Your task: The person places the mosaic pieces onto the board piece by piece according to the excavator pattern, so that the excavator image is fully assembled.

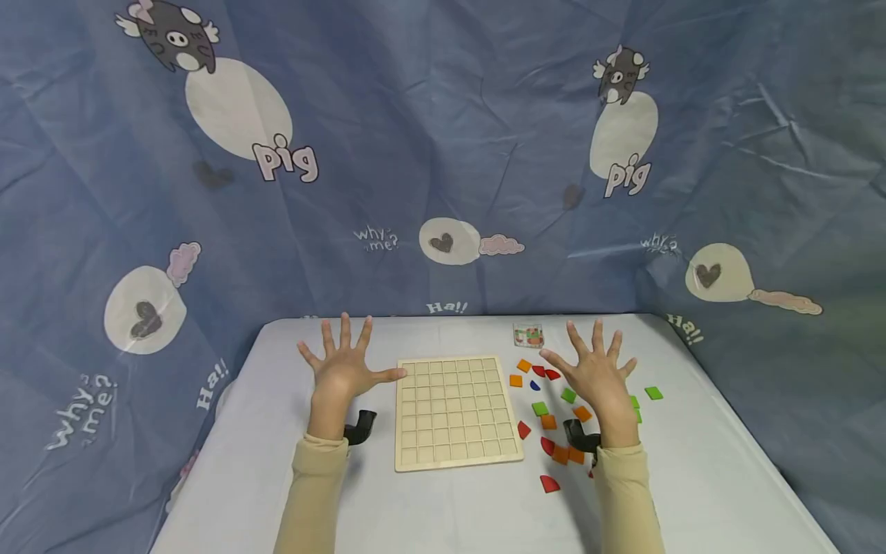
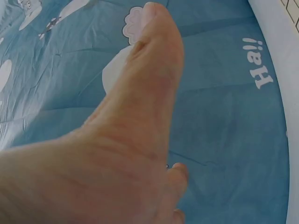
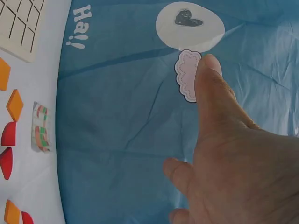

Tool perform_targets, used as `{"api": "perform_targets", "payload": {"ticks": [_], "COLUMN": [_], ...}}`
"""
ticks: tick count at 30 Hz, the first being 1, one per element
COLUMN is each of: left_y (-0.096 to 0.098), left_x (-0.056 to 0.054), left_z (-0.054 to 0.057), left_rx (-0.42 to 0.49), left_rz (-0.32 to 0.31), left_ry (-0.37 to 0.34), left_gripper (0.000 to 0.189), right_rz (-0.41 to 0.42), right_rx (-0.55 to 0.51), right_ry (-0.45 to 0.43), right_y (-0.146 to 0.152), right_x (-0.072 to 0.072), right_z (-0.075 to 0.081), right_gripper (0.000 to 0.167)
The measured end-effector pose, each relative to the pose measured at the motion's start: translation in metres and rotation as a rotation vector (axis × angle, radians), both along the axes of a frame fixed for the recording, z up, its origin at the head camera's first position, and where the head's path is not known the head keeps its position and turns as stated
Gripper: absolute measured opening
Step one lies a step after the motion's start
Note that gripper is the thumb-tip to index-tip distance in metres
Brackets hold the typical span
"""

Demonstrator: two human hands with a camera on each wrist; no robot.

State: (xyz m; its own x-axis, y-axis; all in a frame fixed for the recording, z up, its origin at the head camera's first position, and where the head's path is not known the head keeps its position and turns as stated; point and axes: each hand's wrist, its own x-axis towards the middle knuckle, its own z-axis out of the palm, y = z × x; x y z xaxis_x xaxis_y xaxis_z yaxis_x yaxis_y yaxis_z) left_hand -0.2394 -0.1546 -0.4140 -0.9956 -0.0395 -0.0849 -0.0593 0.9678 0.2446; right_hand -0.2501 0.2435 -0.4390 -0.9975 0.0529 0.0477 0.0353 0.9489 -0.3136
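My left hand (image 1: pixel 341 375) is raised with fingers spread wide, its thumb over the upper left corner of a pale wooden grid board (image 1: pixel 457 412). The board has rows of square recesses with no pieces in them. Spread in the same way, my right hand (image 1: pixel 597 375) hovers over loose coloured pieces and holds nothing. Around and below it lie orange squares (image 1: pixel 548 422), green pieces (image 1: pixel 540 408), red quarter-round pieces (image 1: pixel 549 483) and a blue half-round piece (image 1: pixel 534 385). Some pieces are hidden behind the right hand and forearm.
A small clear packet or card with a coloured pattern (image 1: pixel 529 335) lies near the white table's (image 1: pixel 471 508) back edge. Behind the table hangs a blue printed cloth (image 1: pixel 388 185), which also runs along both sides. Each wrist carries a black camera mount (image 1: pixel 361 427).
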Motion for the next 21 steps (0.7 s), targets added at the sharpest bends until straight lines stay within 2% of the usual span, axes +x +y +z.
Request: {"api": "perform_targets", "payload": {"ticks": [3,5,9,12,14,17,19,21], "left_y": [-0.002,-0.004,-0.012,-0.018,-0.023,-0.033,-0.041,-0.049], "left_x": [-0.002,-0.006,-0.022,-0.039,-0.05,-0.061,-0.065,-0.068], "left_z": [0.0,-0.001,-0.006,-0.006,-0.006,-0.007,-0.009,-0.012], "left_rx": [0.01,0.02,0.07,0.19,0.326,0.532,0.624,0.672], "left_rz": [-0.043,-0.105,-0.316,-0.492,-0.599,-0.747,-0.817,-0.856], "left_ry": [0.031,0.054,0.117,0.138,0.104,0.016,-0.035,-0.065], "left_gripper": [0.119,0.122,0.128,0.13,0.13,0.13,0.131,0.132], "right_rz": [0.018,0.056,0.178,0.277,0.334,0.398,0.427,0.443], "right_rx": [0.0,-0.002,-0.06,-0.188,-0.285,-0.419,-0.487,-0.545], "right_ry": [-0.006,-0.015,-0.007,0.033,0.056,0.096,0.104,0.094], "right_y": [0.002,0.003,0.009,0.016,0.019,0.022,0.024,0.024], "right_x": [-0.002,-0.005,-0.016,-0.026,-0.033,-0.041,-0.045,-0.047], "right_z": [0.0,-0.002,-0.008,-0.011,-0.01,-0.01,-0.009,-0.01], "right_gripper": [0.094,0.094,0.093,0.089,0.086,0.08,0.077,0.074]}}
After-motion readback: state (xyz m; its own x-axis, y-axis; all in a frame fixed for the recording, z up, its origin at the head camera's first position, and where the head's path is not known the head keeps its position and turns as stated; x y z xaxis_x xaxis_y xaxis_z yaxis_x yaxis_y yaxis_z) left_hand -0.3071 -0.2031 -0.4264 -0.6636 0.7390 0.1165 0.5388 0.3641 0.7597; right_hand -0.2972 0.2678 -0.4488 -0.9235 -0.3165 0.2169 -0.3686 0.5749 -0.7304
